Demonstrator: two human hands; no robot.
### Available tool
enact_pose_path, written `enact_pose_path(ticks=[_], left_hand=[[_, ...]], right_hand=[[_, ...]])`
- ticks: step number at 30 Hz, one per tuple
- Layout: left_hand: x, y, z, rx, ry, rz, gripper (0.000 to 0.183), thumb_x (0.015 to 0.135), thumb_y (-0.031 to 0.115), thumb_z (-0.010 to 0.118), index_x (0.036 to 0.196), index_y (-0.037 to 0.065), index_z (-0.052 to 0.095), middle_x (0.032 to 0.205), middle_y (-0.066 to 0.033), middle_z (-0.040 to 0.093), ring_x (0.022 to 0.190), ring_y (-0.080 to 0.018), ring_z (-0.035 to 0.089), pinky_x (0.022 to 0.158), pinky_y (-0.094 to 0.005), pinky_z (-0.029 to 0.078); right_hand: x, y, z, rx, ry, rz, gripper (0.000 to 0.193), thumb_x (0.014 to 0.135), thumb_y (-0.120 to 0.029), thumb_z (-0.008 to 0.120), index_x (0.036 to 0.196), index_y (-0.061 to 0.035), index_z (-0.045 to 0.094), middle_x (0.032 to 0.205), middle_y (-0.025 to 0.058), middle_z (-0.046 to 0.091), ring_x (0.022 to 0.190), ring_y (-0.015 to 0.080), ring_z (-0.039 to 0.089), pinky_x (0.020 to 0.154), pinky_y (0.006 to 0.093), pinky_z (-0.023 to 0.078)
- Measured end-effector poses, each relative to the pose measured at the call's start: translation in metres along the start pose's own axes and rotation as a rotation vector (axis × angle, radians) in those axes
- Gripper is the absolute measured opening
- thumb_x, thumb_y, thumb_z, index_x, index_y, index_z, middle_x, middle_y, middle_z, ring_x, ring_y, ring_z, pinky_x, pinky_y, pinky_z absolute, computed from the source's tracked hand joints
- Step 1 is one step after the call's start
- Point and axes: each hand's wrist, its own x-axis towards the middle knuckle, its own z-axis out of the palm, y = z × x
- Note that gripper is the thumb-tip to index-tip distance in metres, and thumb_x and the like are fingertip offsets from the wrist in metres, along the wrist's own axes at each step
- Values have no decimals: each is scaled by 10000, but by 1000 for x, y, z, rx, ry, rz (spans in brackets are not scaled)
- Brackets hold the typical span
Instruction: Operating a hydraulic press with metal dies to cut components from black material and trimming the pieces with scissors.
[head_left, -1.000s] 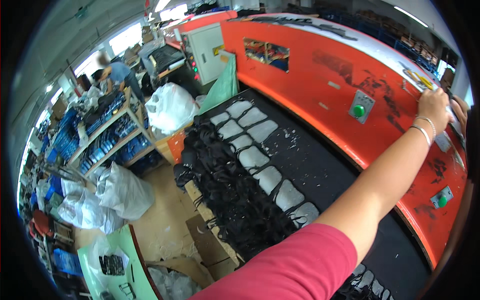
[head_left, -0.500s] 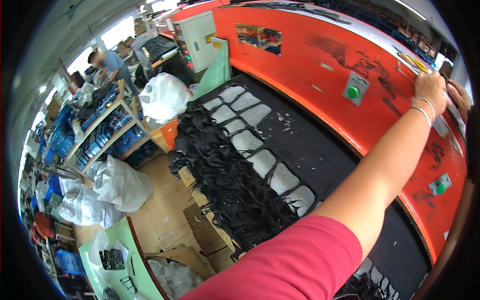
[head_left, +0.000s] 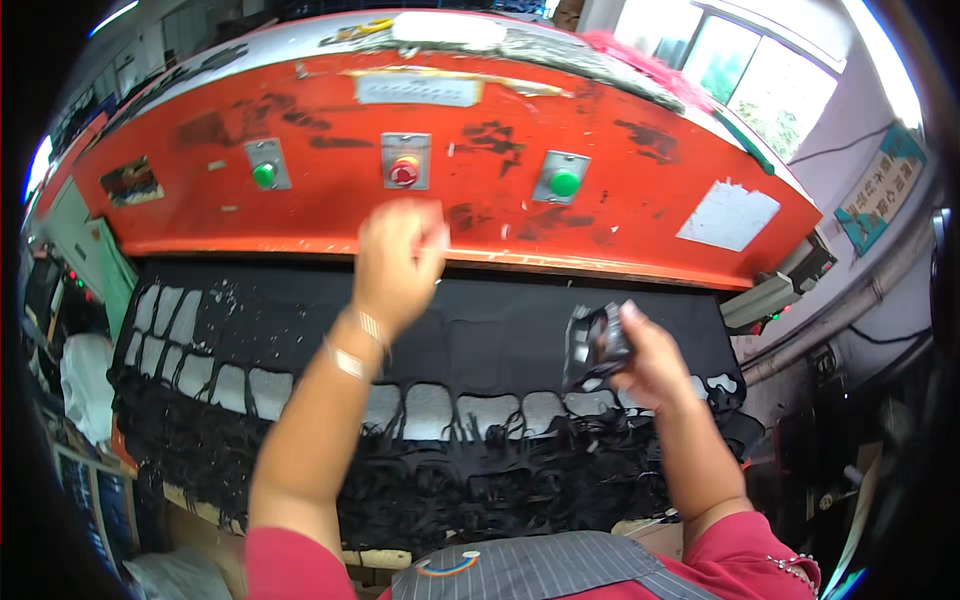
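While our left hand (head_left: pixel 400 260) is raised just below the red button (head_left: pixel 404 171), in front of the red machine (head_left: pixel 330 222), its fingers look bent but blurred, so we cannot tell whether they hold or touch anything. Two bracelets (head_left: pixel 350 362) sit on that wrist. Our right hand (head_left: pixel 650 355), below and well to the right of the red button, grips a small black piece (head_left: pixel 600 340) by its right side, thumb uppermost. This piece is glossy with light patches, and we cannot make out its exact kind; it is above the dark table (head_left: pixel 520 300), farther down than the red button and to its right. One green button (head_left: pixel 264 176) stands to the left of the red button and another green button (head_left: pixel 564 183) to its right, with a white sheet (head_left: pixel 728 214) farther right still. Below the red button, we see grey pads (head_left: pixel 428 412) lined up across the table, and below them a tangled heap of black strips (head_left: pixel 200 450). Above the red button, on top of the machine, lies a yellow-handled tool (head_left: pixel 375 25); to its upper right we see pink material (head_left: pixel 650 65) and a window (head_left: pixel 770 90). Our striped apron (head_left: pixel 540 570) shows far below the red button, slightly to its right.
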Motion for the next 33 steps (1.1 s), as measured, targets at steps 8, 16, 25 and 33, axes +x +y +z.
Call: enact_pose_path(ticks=[8, 16, 25, 33], left_hand=[[-176, 108, 71, 157, -772, -366, 385, 863, 248, 603, 1214, 90, 620, 1332, -43, 557, 1338, -277, 384, 1103, -504, 231], [-193, 126, 77, 198, -618, -251, 318, 889, 194, 547, 1190, 147, 639, 1324, -4, 565, 1308, -243, 422, 1108, -486, 248], [-194, 118, 75, 54, -563, -378, 396, 851, 129, 574, 1224, 49, 468, 1239, -57, 607, 1284, -257, 451, 1104, -484, 257], [-190, 102, 72, -26, -566, -401, 387, 842, 120, 572, 1212, 47, 484, 1222, -47, 623, 1277, -252, 462, 1109, -479, 251]], right_hand=[[35, 70, -24, 282, -25, 83, 661, 921, -187, 613, 1394, 120, 269, 1382, 267, 381, 1235, 331, 469, 1013, 407, 438], [86, 91, -112, -1371, -546, -553, 768, 639, -378, 834, 1283, -93, 529, 1507, 236, 261, 1437, 346, 168, 1165, 485, 131], [76, 132, -70, -1228, -112, -751, 736, 604, -478, 832, 1131, -23, 593, 1323, 317, 472, 1301, 407, 414, 1111, 465, 293], [83, 138, -64, -1287, -104, -834, 688, 612, -454, 834, 1101, -27, 604, 1271, 309, 520, 1236, 406, 488, 1086, 489, 328]])
